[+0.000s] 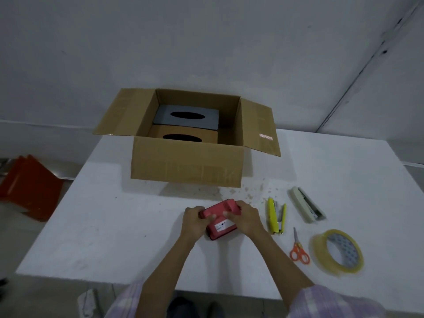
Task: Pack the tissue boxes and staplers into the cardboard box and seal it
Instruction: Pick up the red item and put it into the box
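Observation:
An open cardboard box point(187, 164) stands at the back of the white table. Inside it lie a grey tissue box point(165, 113) and, nearer to me, a brown tissue box point(206, 135), both with dark oval slots. In front of the box, both hands grip a red stapler point(220, 214) that rests on the table: my left hand point(195, 220) holds its left end, my right hand point(246, 218) its right side. A yellow-green stapler point(274, 216) lies open to the right. Further right lies a cream and grey stapler point(307, 206).
Orange-handled scissors point(298, 250) and a roll of clear tape point(338, 251) lie at the right front of the table point(114, 226). Small brown crumbs are scattered near the box's right front corner. Red folders point(29, 187) lie on the floor at the left.

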